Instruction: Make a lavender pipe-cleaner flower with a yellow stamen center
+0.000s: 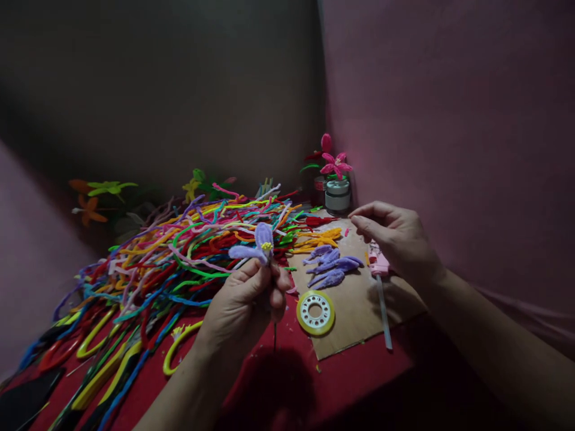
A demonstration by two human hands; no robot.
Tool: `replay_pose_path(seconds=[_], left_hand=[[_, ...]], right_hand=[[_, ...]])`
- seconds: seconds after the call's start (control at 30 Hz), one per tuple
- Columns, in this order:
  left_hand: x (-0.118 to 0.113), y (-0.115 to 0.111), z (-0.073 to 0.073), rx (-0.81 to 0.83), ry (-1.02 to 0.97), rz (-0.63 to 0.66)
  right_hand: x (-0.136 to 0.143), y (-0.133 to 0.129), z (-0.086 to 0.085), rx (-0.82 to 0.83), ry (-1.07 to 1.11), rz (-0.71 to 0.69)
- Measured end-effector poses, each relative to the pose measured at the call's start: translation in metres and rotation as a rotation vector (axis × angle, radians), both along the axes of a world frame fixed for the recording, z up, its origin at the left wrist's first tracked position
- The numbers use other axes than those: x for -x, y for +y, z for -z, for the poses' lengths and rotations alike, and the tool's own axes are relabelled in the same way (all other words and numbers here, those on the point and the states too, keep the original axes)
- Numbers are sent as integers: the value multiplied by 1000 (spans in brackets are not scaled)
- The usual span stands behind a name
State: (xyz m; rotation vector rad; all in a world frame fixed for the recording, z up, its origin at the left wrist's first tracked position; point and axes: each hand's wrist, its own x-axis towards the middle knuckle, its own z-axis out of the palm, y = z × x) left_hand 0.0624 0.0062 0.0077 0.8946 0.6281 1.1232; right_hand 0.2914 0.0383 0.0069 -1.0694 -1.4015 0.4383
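Observation:
My left hand [247, 299] is closed around the stem of a pipe-cleaner flower [264, 239]. Two fuzzy light-purple petals and a yellow centre show above the fingers, and a thin dark stem end hangs below. Raised over the cardboard's right side, my right hand [395, 236] has its thumb and index finger pinched together; anything between the tips is too small to make out. Beneath it lies a pink glue gun [378, 261] with a clear glue stick. Loose purple petals [330, 266] lie between the hands. A roll of tape [315, 312] rests at the cardboard's left edge.
Many coloured pipe cleaners [188, 239] are heaped at left. Yellow-handled pliers [108, 374] and scissors lie in front. Orange pieces [318, 239] sit on the cardboard [359, 320]. Behind stands a pink flower [336, 164] in a small pot [337, 196], near the wall corner.

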Motion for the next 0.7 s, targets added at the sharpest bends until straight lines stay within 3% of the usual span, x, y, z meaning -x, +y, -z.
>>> replay_pose_path(seconds=[0.1,0.3,0.43,0.7], left_hand=[[2,2,1,15,-6,-12],[3,5,1,4,0,-54],[3,8,4,-3,9,-51],[5,12,10,16,22,-26]], right_hand=[[-1,17,2,106,-28,-28],[4,26,21,147,-718,-135],[9,29,29,79,-782,-112],[36,39,38,160,-1041,-169]])
